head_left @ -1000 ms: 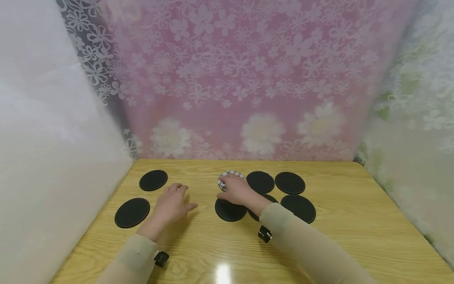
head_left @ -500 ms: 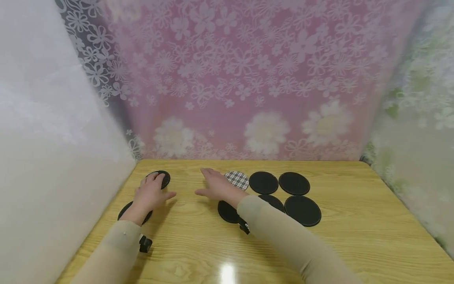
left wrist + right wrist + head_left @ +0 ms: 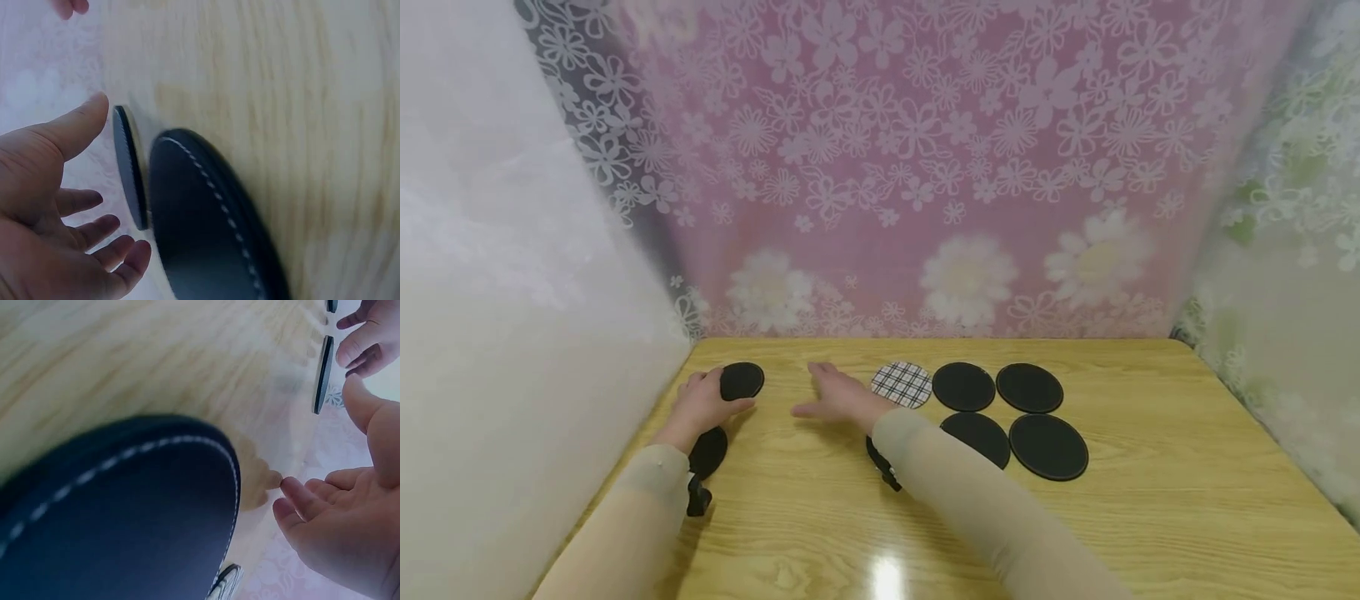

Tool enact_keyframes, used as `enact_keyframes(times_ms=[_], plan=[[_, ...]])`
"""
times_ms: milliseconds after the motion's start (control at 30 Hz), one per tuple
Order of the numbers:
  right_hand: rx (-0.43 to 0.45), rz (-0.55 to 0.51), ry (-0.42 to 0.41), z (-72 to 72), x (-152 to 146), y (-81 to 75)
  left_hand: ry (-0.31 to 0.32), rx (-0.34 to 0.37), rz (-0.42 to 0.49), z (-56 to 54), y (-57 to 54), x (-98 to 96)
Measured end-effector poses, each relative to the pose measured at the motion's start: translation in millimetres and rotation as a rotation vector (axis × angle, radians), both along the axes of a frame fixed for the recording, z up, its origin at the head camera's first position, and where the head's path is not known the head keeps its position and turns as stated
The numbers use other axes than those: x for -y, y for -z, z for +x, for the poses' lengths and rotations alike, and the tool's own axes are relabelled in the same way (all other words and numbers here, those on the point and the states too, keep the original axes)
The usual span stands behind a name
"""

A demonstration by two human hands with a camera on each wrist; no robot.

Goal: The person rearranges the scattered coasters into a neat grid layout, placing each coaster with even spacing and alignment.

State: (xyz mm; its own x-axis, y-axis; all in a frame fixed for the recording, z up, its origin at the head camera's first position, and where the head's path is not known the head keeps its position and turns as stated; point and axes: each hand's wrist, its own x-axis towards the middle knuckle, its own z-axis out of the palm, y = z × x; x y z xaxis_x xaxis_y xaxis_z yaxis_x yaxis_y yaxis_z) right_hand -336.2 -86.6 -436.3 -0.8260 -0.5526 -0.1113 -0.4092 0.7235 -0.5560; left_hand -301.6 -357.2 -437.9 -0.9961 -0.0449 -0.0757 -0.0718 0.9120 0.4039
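Observation:
My left hand [image 3: 703, 404] hovers beside the far left black round coaster [image 3: 742, 382], just left of it and partly over the near left coaster [image 3: 709, 452]. In the left wrist view its fingers [image 3: 94, 231] are relaxed and spread, with a gap to the black stitched coaster [image 3: 131, 169]. To the right, my right hand [image 3: 835, 396] is over bare wood, left of a black-and-white checked coaster [image 3: 901, 384]. Thumb and fingers [image 3: 300, 497] are apart and hold nothing in the right wrist view. My right sleeve partly hides another black coaster [image 3: 880, 454].
Several black coasters [image 3: 964, 387] lie in two rows on the right part of the wooden table [image 3: 1150, 467]. A pink flowered curtain [image 3: 880, 208] hangs along the back edge. White cloth [image 3: 535, 292] borders the left side.
My left hand has moved left to the far left coaster. The right hand has left the checked coaster and shifted left. The coasters keep their places on the table.

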Motion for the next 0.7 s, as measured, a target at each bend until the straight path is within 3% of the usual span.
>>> enact_keyframes(times_ms=[300,700], plan=[[-0.053,0.083,0.020,-0.6,10.4,6.8,-0.042,0.075,-0.033,-6.4,8.6,15.8],[-0.147,0.204,0.018,-5.3,15.4,10.8,-0.040,0.142,-0.045,-12.1,-5.4,13.7]])
